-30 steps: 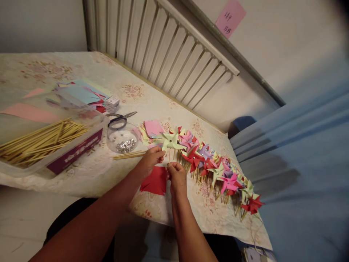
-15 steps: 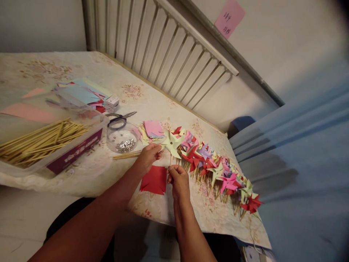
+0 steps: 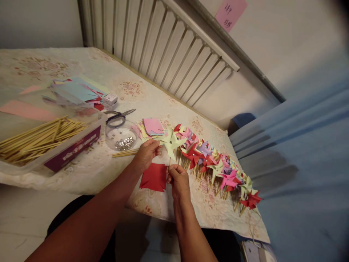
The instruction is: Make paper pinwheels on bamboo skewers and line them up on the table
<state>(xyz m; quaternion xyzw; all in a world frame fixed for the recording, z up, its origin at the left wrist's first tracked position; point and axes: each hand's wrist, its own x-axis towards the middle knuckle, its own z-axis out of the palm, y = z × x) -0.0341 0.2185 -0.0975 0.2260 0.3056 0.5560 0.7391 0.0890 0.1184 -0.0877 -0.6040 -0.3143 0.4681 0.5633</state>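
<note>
Near table edge (image 3: 89, 185), hands grip pale pinwheel (image 3: 170, 141), red square (image 3: 154, 177) beneath.

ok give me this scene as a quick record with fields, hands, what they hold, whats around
left hand: pinches a blade of the pale green pinwheel
right hand: grips the pinwheel's stick from below
under the hands: red paper square, flat on the table
right of hands: row of finished pinwheels along the table edge
left of hands: clear dish of pins, scissors, box of wooden sticks
behind: stack of cut paper squares, coloured sheets
wall: pink note
</note>
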